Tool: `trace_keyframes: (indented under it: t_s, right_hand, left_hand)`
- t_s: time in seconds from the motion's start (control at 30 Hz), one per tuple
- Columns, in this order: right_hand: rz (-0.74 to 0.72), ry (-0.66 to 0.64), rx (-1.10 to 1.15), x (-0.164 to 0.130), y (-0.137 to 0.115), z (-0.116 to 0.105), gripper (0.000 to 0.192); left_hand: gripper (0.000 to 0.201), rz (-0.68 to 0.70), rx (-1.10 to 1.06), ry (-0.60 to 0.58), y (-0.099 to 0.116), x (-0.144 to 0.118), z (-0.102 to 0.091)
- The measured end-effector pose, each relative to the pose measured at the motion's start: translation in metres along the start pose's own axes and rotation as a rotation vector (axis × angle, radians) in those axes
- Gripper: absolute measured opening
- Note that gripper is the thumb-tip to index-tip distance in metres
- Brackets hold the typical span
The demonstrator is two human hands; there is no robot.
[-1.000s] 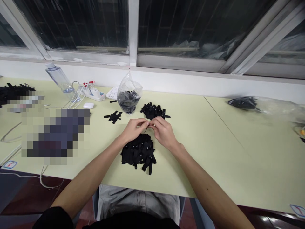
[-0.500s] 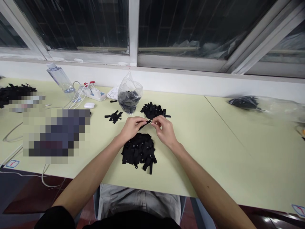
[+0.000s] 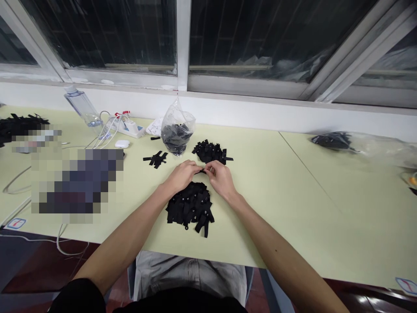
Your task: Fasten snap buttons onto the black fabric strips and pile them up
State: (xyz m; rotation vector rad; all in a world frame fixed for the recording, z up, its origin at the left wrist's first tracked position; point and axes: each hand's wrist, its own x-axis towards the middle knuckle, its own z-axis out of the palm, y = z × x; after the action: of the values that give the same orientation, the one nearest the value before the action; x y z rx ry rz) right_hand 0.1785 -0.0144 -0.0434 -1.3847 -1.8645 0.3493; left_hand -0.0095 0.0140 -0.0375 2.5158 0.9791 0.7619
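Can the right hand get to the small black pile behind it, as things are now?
Probably yes: the small black pile lies just beyond the right hand, nothing between, though both hands pinch a black piece.

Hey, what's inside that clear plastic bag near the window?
The clear plastic bag holds a heap of dark fabric strips filling its lower part; the top is gathered shut. How many there are, and whatever lies beneath that heap, cannot be seen.

1. A pile of strips (image 3: pixel 190 207) lies on the bench (image 3: pixel 276 204), nearest the person.
2. A bag (image 3: pixel 177 130) stands behind it.
3. A smaller pile (image 3: pixel 210 151) lies right of the bag.
4. A bottle (image 3: pixel 82 106) lies far left.
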Motion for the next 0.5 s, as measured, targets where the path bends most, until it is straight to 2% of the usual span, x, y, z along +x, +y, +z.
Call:
trace_keyframes:
  t_s: [0.17, 0.27, 0.37, 0.5]
  right_hand:
    - [-0.034, -0.067, -0.092, 0.000, 0.007, 0.003, 0.015]
    - [-0.048, -0.076, -0.123, -0.001, 0.007, 0.002, 0.012]
    - [-0.031, -0.076, -0.122, -0.002, 0.007, -0.001, 0.015]
    - [-0.007, -0.064, -0.097, -0.002, 0.009, -0.005, 0.014]
  left_hand:
    - [0.032, 0.000, 0.004, -0.021, -0.002, 0.000, 0.002]
    - [0.029, -0.038, -0.090, 0.043, -0.002, -0.001, -0.001]
    - [0.025, -0.134, -0.218, 0.096, -0.003, -0.004, -0.007]
    - [0.016, -0.193, -0.280, 0.165, -0.006, -0.005, -0.012]
